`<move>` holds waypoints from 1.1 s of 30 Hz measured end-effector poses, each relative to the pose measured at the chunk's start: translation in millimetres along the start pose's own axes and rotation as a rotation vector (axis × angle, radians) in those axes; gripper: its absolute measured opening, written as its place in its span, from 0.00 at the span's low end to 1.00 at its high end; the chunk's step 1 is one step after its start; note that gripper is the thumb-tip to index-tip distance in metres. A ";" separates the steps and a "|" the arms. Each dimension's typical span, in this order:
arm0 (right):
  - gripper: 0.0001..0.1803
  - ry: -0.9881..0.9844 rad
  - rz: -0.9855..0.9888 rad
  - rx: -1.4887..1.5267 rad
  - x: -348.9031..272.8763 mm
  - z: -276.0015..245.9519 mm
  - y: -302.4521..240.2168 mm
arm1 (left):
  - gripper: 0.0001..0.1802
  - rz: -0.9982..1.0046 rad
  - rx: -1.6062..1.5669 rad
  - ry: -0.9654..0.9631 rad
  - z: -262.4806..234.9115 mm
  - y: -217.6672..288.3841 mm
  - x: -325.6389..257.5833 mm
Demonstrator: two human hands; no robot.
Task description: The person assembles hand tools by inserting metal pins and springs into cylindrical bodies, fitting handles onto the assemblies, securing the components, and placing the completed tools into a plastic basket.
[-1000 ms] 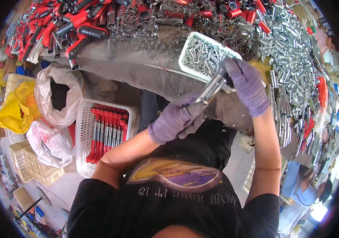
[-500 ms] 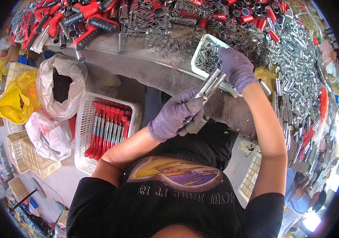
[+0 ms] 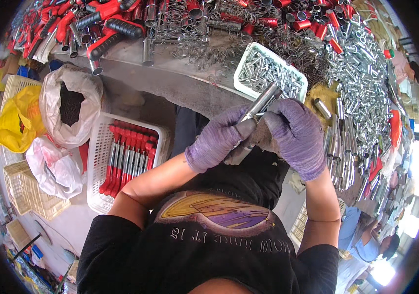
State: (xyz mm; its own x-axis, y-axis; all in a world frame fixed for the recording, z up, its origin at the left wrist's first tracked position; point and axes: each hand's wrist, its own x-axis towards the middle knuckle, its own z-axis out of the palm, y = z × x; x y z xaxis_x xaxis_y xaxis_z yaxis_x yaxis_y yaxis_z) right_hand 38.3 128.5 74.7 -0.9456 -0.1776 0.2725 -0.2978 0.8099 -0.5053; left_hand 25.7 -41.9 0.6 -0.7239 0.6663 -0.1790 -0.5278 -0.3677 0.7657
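Note:
A shiny metal tube, slanting up to the right, is gripped in my gloved left hand. A slot seems to run along its side. My right hand, in a matching purple glove, is close beside the tube with its fingers bent together; whatever they pinch is hidden by the glove. Just beyond the tube's upper end stands a white plastic tray full of small metal pins.
Red-and-black handles and loose springs crowd the bench's far side. Small metal parts pile up at right. On the left are a white crate with red-ended metal tools, an open white sack and a yellow bag.
My right hand has come back from the tray of pins, down to the side of the tube. The left hand keeps its hold on the tube, and the tray is now uncovered.

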 end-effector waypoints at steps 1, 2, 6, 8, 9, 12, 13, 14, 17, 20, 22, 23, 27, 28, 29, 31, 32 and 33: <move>0.07 0.001 0.007 -0.064 -0.6 -0.5 -2.5 | 0.20 -0.007 0.020 -0.006 0.0 0.6 -0.7; 0.06 0.002 0.014 -0.126 -1.6 0.1 -4.7 | 0.20 -0.007 0.021 -0.003 0.2 -0.3 -0.8; 0.06 0.065 0.008 -0.253 -8.0 9.8 -10.5 | 0.23 0.009 0.096 0.085 9.5 -4.3 -0.1; 0.06 0.146 0.015 -0.212 -12.1 15.4 -9.5 | 0.23 0.058 0.098 0.108 14.8 -2.5 -4.3; 0.06 0.150 0.014 -0.212 -13.1 17.5 -6.4 | 0.24 0.031 0.138 0.121 14.7 -0.6 -2.9; 0.08 0.120 -0.062 -0.388 -18.9 17.9 -1.8 | 0.25 0.005 0.182 0.104 15.1 6.0 -1.0; 0.10 0.060 -0.111 -0.412 -20.7 16.0 -0.1 | 0.26 0.002 0.184 0.075 15.7 7.4 -1.1; 0.12 -0.001 -0.159 -0.437 -21.0 12.9 1.7 | 0.26 0.008 0.187 0.071 16.3 3.7 -0.7; 0.17 0.009 -0.342 -0.472 -3.4 -15.1 -4.8 | 0.29 0.270 0.564 0.092 1.4 -19.4 -2.1; 0.21 -0.053 -0.252 -0.346 -0.9 -34.8 -9.3 | 0.28 0.441 0.925 0.080 7.3 -8.8 1.3; 0.23 -0.163 -0.213 -0.371 -2.4 -41.3 -6.6 | 0.29 0.543 1.030 0.055 3.3 -2.3 7.2; 0.24 -0.275 -0.196 -0.417 -3.8 -42.3 -4.5 | 0.30 0.600 1.139 -0.001 -0.8 -4.3 10.7; 0.24 -0.433 -0.192 -0.531 -9.6 -45.8 6.6 | 0.32 0.533 1.258 -0.201 -9.1 5.1 33.4; 0.24 -0.423 -0.214 -0.542 -10.9 -47.3 8.7 | 0.34 0.410 1.220 -0.294 -9.0 8.7 40.1; 0.24 -0.426 -0.215 -0.548 -11.8 -48.4 11.1 | 0.34 0.218 1.203 -0.283 -9.6 14.0 43.3; 0.24 -0.409 -0.167 -0.571 -12.0 -50.5 16.3 | 0.32 0.317 1.138 -0.302 -17.2 8.8 57.2; 0.24 -0.411 -0.170 -0.575 -12.8 -50.1 20.5 | 0.30 0.408 1.074 -0.322 -21.4 3.9 62.8; 0.24 -0.386 -0.135 -0.535 -14.1 -48.0 25.9 | 0.23 0.357 0.876 -0.308 -25.8 0.5 64.3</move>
State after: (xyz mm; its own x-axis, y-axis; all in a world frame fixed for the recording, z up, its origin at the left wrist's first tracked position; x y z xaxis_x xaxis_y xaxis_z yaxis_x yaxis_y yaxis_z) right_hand 50.2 178.8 97.0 -0.9132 -0.4035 -0.0573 -0.4049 0.9142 0.0148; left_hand -32.6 -16.0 -26.4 -0.5637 0.7951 0.2237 0.3027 -0.0531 0.9516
